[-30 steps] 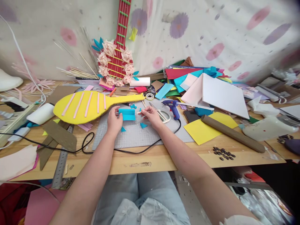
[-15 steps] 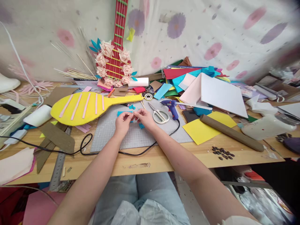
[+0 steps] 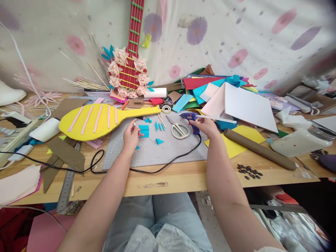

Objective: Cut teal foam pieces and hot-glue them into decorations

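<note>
At the grey cutting mat (image 3: 162, 150), my left hand (image 3: 130, 134) pinches a thin stick (image 3: 134, 124); my right hand (image 3: 206, 125) grips the blue glue gun (image 3: 191, 118). No writing legible.

One glue gun (image 3: 193, 120), one scissors (image 3: 179, 128)

Glue gun (image 3: 193, 123) blue. Foam piece (image 3: 144, 131) teal. Mat (image 3: 168, 147) grey, gridded. Paddle (image 3: 94, 120) yellow with pink stripes. Guitar (image 3: 131, 52) red, peach flowers. Backdrop (image 3: 236, 38) white, pink/purple flowers.

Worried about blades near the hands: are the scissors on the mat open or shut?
Shut. The scissors lie flat on the grey mat, blades together, between both hands, touched by neither.
</note>
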Tool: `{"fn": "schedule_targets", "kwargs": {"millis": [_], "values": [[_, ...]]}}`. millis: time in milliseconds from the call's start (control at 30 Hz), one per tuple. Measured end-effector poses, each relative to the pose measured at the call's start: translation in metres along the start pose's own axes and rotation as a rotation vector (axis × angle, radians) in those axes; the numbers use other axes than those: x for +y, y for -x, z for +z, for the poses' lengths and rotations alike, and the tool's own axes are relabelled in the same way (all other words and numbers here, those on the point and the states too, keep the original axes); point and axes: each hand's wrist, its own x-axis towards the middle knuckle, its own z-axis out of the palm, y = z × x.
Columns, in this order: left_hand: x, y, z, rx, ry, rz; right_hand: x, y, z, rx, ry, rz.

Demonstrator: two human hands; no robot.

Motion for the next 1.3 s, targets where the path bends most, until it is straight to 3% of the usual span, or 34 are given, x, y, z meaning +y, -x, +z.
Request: {"fn": "schedule_targets", "kwargs": {"millis": [67, 167, 233, 300, 367, 433, 533, 633, 833, 1300], "values": [[0.001, 0.002, 0.001, -0.051, 0.01, -0.017, 0.002, -0.006, 0.018, -0.001, -0.009, -0.01], [0.005, 0.005, 0.003, -0.092, 0.029, -0.059, -0.007, -0.01, 0.037, 0.055, -0.06, 0.101], [0.007, 0.006, 0.002, -0.096, 0.053, -0.106, -0.014, -0.008, 0.04, 0.124, -0.212, 0.179], [0.01, 0.006, 0.001, -0.104, 0.089, -0.163, -0.023, -0.003, 0.036, 0.152, -0.483, 0.165], [0.011, 0.006, 0.0, -0.109, 0.119, -0.204, -0.032, 0.006, 0.029, 0.068, -0.761, 0.062], [0.012, 0.006, -0.002, -0.103, 0.129, -0.223, -0.044, 0.017, 0.025, -0.135, -0.887, -0.045], [0.012, 0.005, -0.003, -0.108, 0.123, -0.241, -0.061, 0.035, 0.029, -0.49, -0.81, -0.103], [0.011, 0.005, -0.004, -0.136, 0.11, -0.248, -0.072, 0.045, 0.039, -0.656, -0.678, -0.143], [0.009, 0.003, -0.006, -0.142, 0.071, -0.222, -0.078, 0.048, 0.053, -0.685, -0.614, -0.171], [0.012, 0.005, -0.004, -0.193, 0.048, -0.255, -0.08, 0.05, 0.057, -0.689, -0.608, -0.185]]}}
